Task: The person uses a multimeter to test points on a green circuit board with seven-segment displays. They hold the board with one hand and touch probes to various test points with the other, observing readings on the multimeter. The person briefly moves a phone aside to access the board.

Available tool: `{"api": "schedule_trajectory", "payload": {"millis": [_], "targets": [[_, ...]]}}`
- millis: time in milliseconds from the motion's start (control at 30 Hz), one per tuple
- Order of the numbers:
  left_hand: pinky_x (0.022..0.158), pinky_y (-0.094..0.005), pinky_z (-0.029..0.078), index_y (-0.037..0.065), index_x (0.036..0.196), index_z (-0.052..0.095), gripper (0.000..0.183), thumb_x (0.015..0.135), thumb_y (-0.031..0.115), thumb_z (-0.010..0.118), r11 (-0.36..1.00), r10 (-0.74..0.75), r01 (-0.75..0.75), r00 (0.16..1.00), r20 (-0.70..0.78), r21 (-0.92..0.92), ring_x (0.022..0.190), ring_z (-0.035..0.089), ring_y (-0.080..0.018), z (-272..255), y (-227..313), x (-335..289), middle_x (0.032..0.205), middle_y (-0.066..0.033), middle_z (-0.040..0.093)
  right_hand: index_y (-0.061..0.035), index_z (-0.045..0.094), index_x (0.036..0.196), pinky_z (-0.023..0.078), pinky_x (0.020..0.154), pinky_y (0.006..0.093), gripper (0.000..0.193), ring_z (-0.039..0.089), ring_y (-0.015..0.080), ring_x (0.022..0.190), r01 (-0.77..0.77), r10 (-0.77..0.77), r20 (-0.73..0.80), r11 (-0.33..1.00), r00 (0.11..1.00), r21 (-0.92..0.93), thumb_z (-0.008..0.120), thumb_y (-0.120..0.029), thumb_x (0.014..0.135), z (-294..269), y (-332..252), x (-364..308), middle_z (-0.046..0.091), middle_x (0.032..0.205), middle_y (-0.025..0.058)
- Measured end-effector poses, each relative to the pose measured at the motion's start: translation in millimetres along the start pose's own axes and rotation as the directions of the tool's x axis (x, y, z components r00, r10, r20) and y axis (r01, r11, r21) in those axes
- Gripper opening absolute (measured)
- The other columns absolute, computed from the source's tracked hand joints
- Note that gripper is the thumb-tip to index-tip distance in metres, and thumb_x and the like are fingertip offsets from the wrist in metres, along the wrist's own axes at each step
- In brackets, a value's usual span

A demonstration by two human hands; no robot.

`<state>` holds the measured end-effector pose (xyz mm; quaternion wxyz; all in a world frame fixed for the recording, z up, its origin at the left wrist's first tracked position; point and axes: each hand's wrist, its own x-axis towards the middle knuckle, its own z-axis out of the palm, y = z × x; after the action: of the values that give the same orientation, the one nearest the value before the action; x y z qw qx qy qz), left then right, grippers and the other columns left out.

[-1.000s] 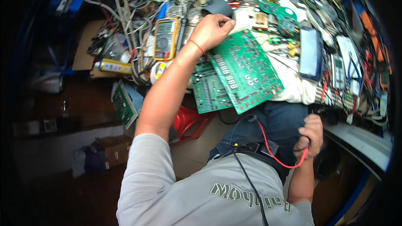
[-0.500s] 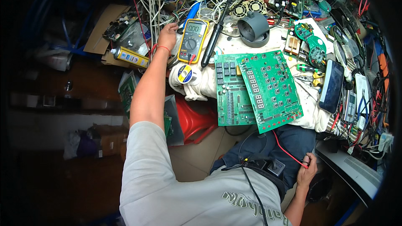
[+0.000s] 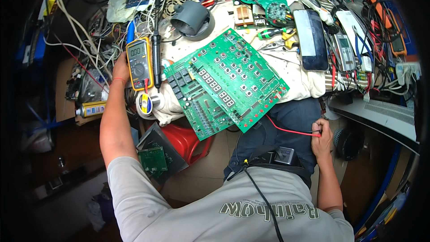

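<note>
My left hand [image 3: 120,68] is at the left edge of a yellow-framed digital multimeter [image 3: 140,64], closed against its side, with most fingers hidden behind it. Over my right thigh, my right hand [image 3: 322,139] is closed around a red test lead [image 3: 291,131] and a thin black piece beside it, whose ends I cannot make out. The red lead runs out from beneath a green circuit board with digit displays and buttons [image 3: 237,78]. That board overlaps another green board with black relays [image 3: 197,107]. A solder spool [image 3: 145,103] sits below the multimeter.
A black pen-shaped tool [image 3: 156,56] lies right of the multimeter. Behind the boards stands a grey cup-shaped holder [image 3: 190,20]. A phone [image 3: 311,40], pliers [image 3: 282,44] and round green boards [image 3: 271,5] lie at the right. A red stool [image 3: 179,139] is below the bench edge.
The view has shifted and turned, so the bench items appear further left. My left hand has come against the multimeter's edge. My right hand still holds the red lead.
</note>
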<state>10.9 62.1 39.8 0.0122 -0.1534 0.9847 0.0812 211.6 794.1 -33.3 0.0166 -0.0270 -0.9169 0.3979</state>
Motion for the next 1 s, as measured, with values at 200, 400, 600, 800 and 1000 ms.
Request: {"api": "schedule_trajectory", "payload": {"millis": [200, 400, 600, 800, 1000], "targets": [[0.099, -0.0488, 0.050, 0.009, 0.132, 0.060, 0.044, 0.095, 0.031, 0.067, 0.993, 0.043, -0.051, 0.996, 0.075, 0.103, 0.119, 0.062, -0.0461, -13.5, 13.0, 10.0, 0.127, -0.0243, 0.068, -0.0027, 0.059, 0.101, 0.050, 0.065, 0.0403, 0.014, 0.063, 0.0306, 0.067, 0.026, -0.025, -0.030, 1.000, 0.999, 0.015, 0.067, -0.014, 0.100, 2.8, -2.7, 2.6, 0.063, 0.075, 0.0140], [0.105, -0.0445, 0.047, 0.009, 0.134, 0.059, 0.044, 0.093, 0.024, 0.068, 0.977, 0.177, -0.176, 0.984, 0.002, 0.124, 0.126, 0.058, -0.0424, -3.3, -5.6, 3.0, 0.134, -0.0214, 0.062, -0.0030, 0.059, 0.101, 0.049, 0.064, 0.0398, 0.014, 0.062, 0.0303, 0.065, 0.009, -0.007, -0.052, 1.000, 0.999, 0.024, 0.068, -0.014, 0.100, 6.2, 1.6, -0.6, 0.063, 0.074, 0.0132], [0.106, -0.0422, 0.047, 0.008, 0.136, 0.059, 0.046, 0.093, 0.022, 0.069, 0.994, 0.105, -0.105, 0.994, -0.012, -0.041, 0.128, 0.059, -0.0398, 5.0, -11.6, 0.2, 0.135, -0.0206, 0.063, -0.0033, 0.059, 0.100, 0.049, 0.064, 0.0402, 0.014, 0.063, 0.0308, 0.065, 0.020, -0.018, -0.067, 0.999, 0.998, 0.042, 0.069, -0.013, 0.098, 8.4, 3.9, 0.8, 0.064, 0.073, 0.0131], [0.105, -0.0422, 0.047, 0.006, 0.133, 0.061, 0.043, 0.094, 0.021, 0.067, 0.988, 0.152, -0.152, 0.988, -0.025, 0.014, 0.125, 0.060, -0.0404, 1.9, -4.3, -2.1, 0.132, -0.0223, 0.065, -0.0033, 0.059, 0.099, 0.049, 0.062, 0.0409, 0.013, 0.062, 0.0317, 0.063, 0.028, -0.023, -0.077, 0.998, 0.997, 0.061, 0.069, -0.012, 0.098, 9.3, 3.1, 1.6, 0.063, 0.072, 0.0131], [0.103, -0.0419, 0.047, 0.004, 0.133, 0.061, 0.040, 0.096, 0.020, 0.064, 0.990, 0.138, -0.139, 0.990, -0.019, -0.038, 0.123, 0.061, -0.0406, 2.7, -7.0, 1.9, 0.131, -0.0231, 0.065, -0.0033, 0.058, 0.098, 0.048, 0.062, 0.0408, 0.013, 0.062, 0.0316, 0.062, 0.031, -0.026, -0.077, 0.998, 0.997, 0.058, 0.068, -0.012, 0.098, 9.1, 2.7, 2.2, 0.062, 0.071, 0.0129]]}}
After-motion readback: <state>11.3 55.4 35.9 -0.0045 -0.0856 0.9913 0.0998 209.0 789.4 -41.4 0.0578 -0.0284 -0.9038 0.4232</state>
